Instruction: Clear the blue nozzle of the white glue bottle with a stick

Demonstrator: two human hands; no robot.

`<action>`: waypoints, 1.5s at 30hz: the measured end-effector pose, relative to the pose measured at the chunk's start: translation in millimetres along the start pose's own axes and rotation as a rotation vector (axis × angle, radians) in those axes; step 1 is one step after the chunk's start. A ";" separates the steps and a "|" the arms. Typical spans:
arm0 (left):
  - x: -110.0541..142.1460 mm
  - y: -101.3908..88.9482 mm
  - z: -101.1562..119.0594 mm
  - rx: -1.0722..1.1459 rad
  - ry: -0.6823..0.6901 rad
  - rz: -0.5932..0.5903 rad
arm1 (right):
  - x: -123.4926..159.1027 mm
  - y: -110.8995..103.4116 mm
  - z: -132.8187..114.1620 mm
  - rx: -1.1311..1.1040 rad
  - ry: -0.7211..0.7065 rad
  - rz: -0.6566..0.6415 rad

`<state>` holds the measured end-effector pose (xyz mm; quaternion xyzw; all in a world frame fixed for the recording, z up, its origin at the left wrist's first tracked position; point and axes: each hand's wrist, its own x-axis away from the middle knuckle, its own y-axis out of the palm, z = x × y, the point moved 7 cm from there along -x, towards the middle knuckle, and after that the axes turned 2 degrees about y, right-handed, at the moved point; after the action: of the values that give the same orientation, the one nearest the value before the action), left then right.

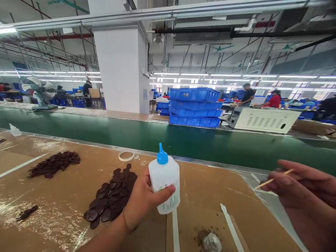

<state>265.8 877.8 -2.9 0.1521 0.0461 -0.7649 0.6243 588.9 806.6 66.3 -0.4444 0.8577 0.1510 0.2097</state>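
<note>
My left hand (143,201) is wrapped round a white plastic squeeze bottle (165,176) with a blue nozzle cap and a printed label. The bottle stands nearly upright in the grip, above the brown-covered table (204,182). To the right, my right hand (301,196) pinches a thin wooden stick (273,179) between thumb and fingers, its pale tip pointing down to the left. Beside my left forearm lies a pile of dark brown flat discs (112,194). A second heap of small dark pieces (56,163) sits farther left.
A tape roll (126,155) lies near the table's far edge. At the front is a crumpled clear plastic lump (212,243) among dark specks. Beyond runs a green conveyor belt (126,131), with stacked blue crates (194,106), a beige machine (265,119) and a fan (39,91) behind it.
</note>
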 end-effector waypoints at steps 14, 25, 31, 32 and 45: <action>3.7 -2.1 -41.4 -0.128 0.067 -0.084 | 10.4 171.0 -50.5 -0.111 -0.050 -0.661; 4.8 -7.6 -51.9 -0.153 0.120 -0.089 | 18.2 200.6 -54.0 -0.088 -0.161 -0.707; 1.9 -1.6 -43.3 -0.124 0.201 -0.107 | 17.6 199.0 -55.9 -0.048 -0.198 -0.687; 2.2 -1.0 -43.4 -0.121 0.187 -0.111 | 18.0 198.8 -56.6 -0.044 -0.201 -0.689; 4.1 -2.2 -40.0 -0.111 0.095 -0.112 | 13.2 201.4 -80.1 0.235 -0.269 -0.769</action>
<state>269.9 884.8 -42.3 0.1507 0.1264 -0.7867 0.5852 397.6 874.3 143.8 -0.6813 0.6060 0.0199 0.4101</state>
